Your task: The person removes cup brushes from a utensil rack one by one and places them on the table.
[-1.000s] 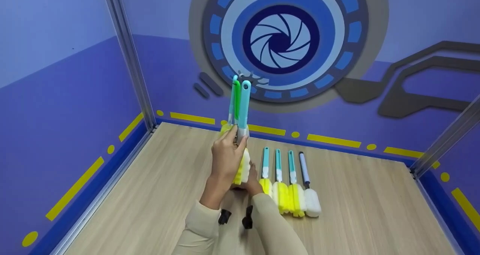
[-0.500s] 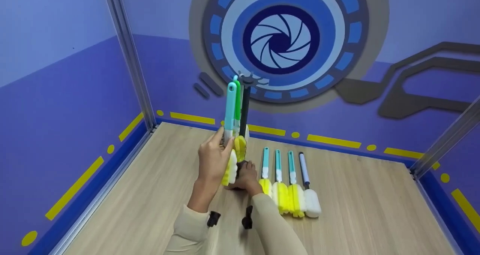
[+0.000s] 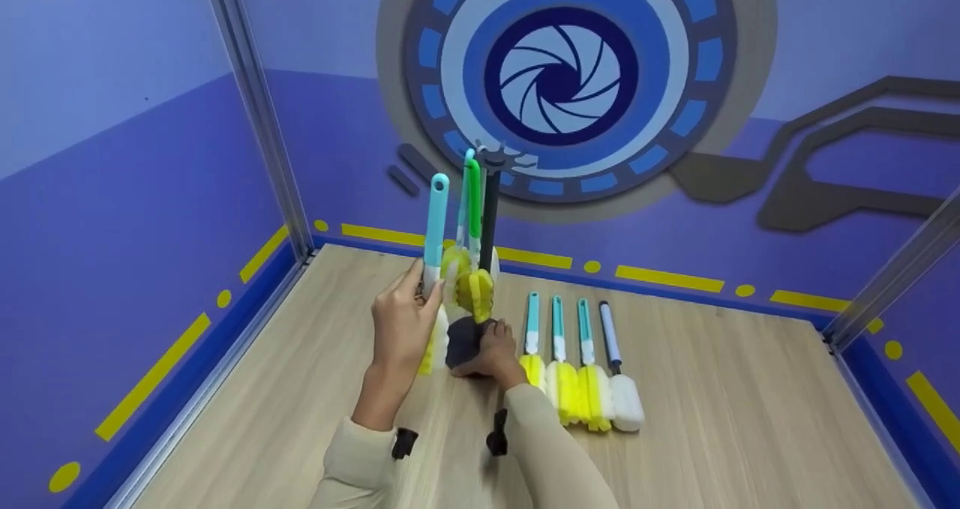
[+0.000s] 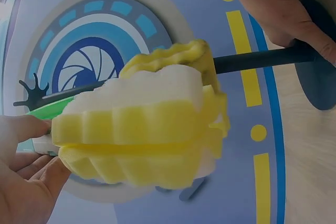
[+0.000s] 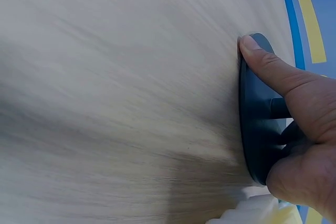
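Observation:
My left hand point(image 3: 401, 318) pinches a sponge brush point(image 3: 435, 220) at its white neck, light blue handle up. In the left wrist view its yellow-and-white sponge head point(image 4: 126, 124) fills the middle. A black stand point(image 3: 490, 213) with a hooked top rises just right of it. Still on the stand are a green-handled sponge brush point(image 3: 474, 198) and a light blue-handled one point(image 3: 463, 209), partly hidden. My right hand point(image 3: 495, 355) grips the stand's round base point(image 3: 463, 336); the right wrist view has the thumb on the base rim point(image 5: 257, 103).
Right of the stand, three teal-handled sponge brushes point(image 3: 559, 329) lie in a row on the wooden table point(image 3: 712, 404). Beside them is a white sponge brush point(image 3: 626, 404) with a pale lilac handle. Printed panels point(image 3: 330, 149) and metal posts point(image 3: 255, 112) enclose the table.
My left hand has moved left with the light blue-handled sponge brush, away from the stand, uncovering its black post. My right hand stays on the base.

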A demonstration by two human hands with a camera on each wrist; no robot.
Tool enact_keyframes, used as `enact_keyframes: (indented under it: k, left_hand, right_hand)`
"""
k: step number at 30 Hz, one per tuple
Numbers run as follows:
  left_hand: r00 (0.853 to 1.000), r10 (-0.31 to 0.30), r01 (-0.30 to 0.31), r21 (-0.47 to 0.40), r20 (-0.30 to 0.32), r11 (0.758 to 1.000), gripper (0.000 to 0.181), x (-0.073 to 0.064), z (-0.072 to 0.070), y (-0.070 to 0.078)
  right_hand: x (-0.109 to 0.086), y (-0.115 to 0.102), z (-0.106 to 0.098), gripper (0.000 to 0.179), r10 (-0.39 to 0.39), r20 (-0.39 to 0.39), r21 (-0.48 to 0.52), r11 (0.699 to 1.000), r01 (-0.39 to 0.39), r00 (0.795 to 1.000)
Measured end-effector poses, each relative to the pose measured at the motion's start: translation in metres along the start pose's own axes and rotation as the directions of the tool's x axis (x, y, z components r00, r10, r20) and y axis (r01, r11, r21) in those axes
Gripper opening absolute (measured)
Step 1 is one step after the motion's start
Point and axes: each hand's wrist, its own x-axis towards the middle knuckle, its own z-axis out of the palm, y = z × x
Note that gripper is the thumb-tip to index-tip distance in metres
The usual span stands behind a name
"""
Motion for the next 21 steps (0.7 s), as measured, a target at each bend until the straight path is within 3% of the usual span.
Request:
enact_keyframes:
  k: [7, 17, 21]
  left_hand:
    - [0.999, -0.037, 0.037, -0.011, -0.005, 0.999, 0.032, -0.01, 0.0, -0.011]
    - [0.997, -0.07, 0.071, 0.033, -0.036, 0.997, 0.037, -0.024, -0.001, -0.037]
    - [0.995, -0.09, 0.093, 0.055, -0.049, 0.994, 0.037, -0.032, -0.002, -0.045]
  right_hand:
    - [-0.001, 0.001, 0.001, 0.131, 0.004, -0.014, 0.046, 0.999, -0.003, 1.0]
    - [-0.003, 0.0, -0.003, 0.126, -0.055, -0.008, 0.003, 0.998, 0.055, 0.998]
    - [-0.002, 0.0, -0.001, 0.127, -0.045, 0.003, -0.016, 0.999, 0.045, 0.999]
